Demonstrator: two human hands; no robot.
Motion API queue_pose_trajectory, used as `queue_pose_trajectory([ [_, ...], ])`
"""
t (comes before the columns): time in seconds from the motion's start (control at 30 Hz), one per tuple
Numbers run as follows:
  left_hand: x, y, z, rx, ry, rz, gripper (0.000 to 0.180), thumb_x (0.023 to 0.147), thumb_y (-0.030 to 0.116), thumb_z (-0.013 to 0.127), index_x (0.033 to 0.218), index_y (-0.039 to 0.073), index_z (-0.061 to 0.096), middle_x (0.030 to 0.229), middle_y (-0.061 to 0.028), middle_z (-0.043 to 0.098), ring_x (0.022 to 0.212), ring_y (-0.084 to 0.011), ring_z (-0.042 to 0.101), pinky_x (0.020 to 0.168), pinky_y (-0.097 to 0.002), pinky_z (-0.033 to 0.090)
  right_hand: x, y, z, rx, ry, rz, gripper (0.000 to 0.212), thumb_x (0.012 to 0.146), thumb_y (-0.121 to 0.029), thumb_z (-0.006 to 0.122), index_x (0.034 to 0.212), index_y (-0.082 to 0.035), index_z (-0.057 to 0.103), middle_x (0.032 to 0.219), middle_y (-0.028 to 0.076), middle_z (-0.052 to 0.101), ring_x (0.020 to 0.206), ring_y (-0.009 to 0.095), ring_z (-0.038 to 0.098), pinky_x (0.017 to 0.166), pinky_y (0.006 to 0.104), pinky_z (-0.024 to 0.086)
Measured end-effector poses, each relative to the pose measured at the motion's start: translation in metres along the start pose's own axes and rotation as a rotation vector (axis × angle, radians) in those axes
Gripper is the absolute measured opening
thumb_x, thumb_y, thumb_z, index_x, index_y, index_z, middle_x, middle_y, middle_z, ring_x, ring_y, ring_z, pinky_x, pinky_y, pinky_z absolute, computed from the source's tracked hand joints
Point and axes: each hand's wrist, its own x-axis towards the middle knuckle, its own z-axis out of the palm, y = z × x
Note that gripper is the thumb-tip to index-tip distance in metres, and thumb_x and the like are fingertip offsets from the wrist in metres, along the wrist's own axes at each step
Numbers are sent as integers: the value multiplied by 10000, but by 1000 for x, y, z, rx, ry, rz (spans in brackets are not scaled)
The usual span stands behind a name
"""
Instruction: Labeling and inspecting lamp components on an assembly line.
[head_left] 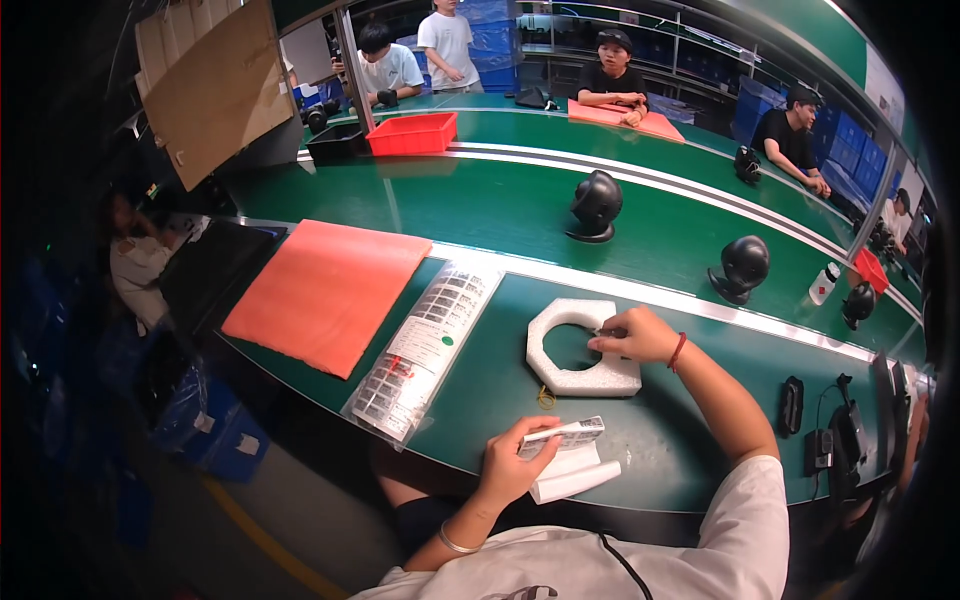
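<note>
My left hand (508, 466) grips a strip of printed labels (568, 437) between thumb and fingers, above the bench's front edge. White backing paper (577, 482) hangs and curls below the strip. My right hand (640, 336) reaches over a white foam ring (600, 384) that lies on the green bench. Its thumb and forefinger are pinched together near the ring's opening; what is between them is too small to make out. Beside the ring's lower left corner lies a thin yellow loop (546, 398).
Left of the ring lie label sheets in clear plastic (430, 340) and an orange mat (330, 290). Round black devices (597, 203) (743, 266) stand on the green line beyond, with a white bottle (823, 284). Black adapters (822, 448) lie at right. Several people sit or stand opposite.
</note>
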Motion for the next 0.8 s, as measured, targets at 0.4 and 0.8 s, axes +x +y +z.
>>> queue_pose_trajectory([
  [0.4, 1, 0, 0, 29, -5, -6, 221, 797, 80, 704, 1001, 29, 637, 928, -112, 698, 858, -184, 682, 756, -281, 521, 72, 76, 2, -336, 367, 243, 271, 874, -332, 572, 1100, -206, 654, 779, 145, 664, 732, 338, 632, 655, 413, 507],
  [0.8, 2, 0, -1, 24, 1, -5, 211, 803, 82, 700, 998, 28, 641, 906, -108, 700, 840, -163, 680, 745, -268, 520, 111, 99, -2, -539, 158, 496, 571, 829, -277, 515, 1388, -272, 397, 955, 128, 676, 876, 301, 657, 778, 410, 516],
])
